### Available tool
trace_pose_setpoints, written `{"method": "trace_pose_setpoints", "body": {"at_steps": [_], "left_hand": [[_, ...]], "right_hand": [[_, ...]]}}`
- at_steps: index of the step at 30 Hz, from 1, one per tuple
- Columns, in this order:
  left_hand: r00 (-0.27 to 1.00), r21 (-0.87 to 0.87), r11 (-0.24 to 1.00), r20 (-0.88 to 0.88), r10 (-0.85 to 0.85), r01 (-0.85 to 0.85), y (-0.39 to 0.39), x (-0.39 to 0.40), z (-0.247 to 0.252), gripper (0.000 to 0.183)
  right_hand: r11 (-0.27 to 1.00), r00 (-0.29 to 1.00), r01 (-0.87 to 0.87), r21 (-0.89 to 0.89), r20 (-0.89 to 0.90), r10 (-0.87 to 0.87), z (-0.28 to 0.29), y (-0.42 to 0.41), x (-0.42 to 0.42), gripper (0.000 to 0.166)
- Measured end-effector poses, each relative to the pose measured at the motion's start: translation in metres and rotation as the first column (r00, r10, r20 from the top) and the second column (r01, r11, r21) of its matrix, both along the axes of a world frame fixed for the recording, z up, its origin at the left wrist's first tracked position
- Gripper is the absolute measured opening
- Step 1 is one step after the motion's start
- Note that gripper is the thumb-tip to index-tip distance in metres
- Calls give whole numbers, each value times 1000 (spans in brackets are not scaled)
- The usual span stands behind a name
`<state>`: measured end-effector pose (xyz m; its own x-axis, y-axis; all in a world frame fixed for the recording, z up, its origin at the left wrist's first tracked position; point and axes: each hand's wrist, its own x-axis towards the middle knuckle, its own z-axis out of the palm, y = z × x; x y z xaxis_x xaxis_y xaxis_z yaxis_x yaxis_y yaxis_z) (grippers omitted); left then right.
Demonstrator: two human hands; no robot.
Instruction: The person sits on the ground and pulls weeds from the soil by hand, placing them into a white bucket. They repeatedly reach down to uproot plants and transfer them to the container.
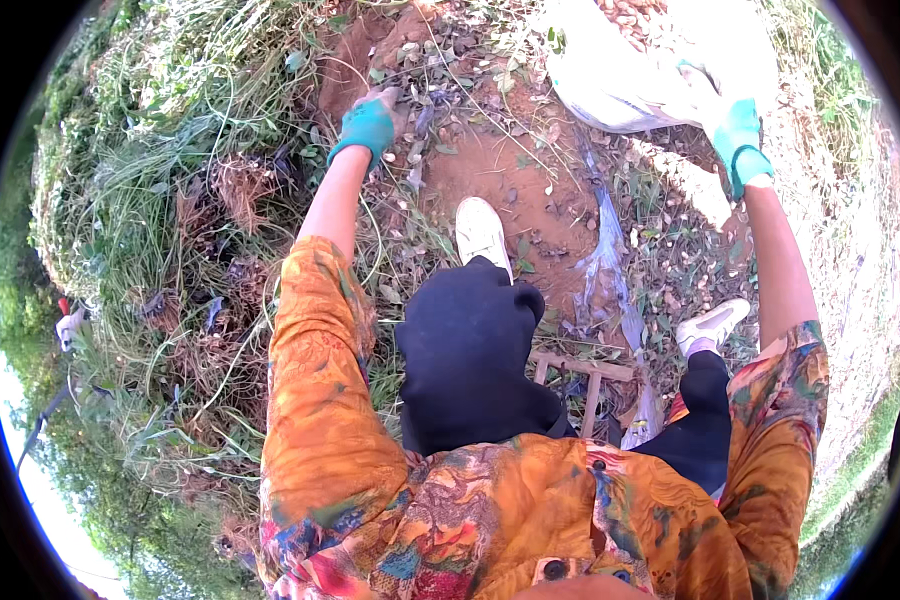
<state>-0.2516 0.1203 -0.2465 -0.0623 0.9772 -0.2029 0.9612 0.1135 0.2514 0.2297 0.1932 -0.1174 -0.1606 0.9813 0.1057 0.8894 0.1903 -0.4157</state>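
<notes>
My left hand (370,124), in a teal and grey glove, reaches low over the leaf litter beside a heap of pulled plants (165,172). Its fingers are bent, and whatever lies under them is hidden. On the right, my right hand (736,139) wears a matching glove and grips the near edge of a white sack (604,86). Peanuts in their shells (634,22) show at the sack's top, partly washed out by sunlight. Glare blurs the right fingertips.
A strip of torn plastic film (611,255) lies on bare reddish soil (487,176) between my white shoes (484,232). Behind my knee stands a small wooden frame (589,367). Loose peanuts and dry leaves (675,247) litter the ground at right.
</notes>
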Motion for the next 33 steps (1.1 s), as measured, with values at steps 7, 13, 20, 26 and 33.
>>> {"method": "trace_pose_setpoints", "body": {"at_steps": [7, 13, 20, 26, 33], "left_hand": [[987, -125, 980, -17, 157, -158, 10, -30, -81, 80], [883, -69, 933, -355, 308, -353, -14, -41, -23, 62], [953, 203, 974, -260, 156, -104, 130, -15, -57, 25], [996, 116, 991, 65, 55, -63, 110, 36, -103, 32], [942, 47, 999, 336, -12, -4, 21, 88, -67, 30]], "right_hand": [[941, 832, -104, -322, 490, 259, -11, 10, 36, 19], [939, 875, -141, -314, 405, 266, 28, 16, -24, 27], [911, 1000, -23, -413, -2, 24, 50, 9, -58, 25], [907, 999, 1, -421, -41, -20, 46, 8, -59, 23], [899, 1000, -10, -437, -21, 2, 51, 9, -65, 20]]}}
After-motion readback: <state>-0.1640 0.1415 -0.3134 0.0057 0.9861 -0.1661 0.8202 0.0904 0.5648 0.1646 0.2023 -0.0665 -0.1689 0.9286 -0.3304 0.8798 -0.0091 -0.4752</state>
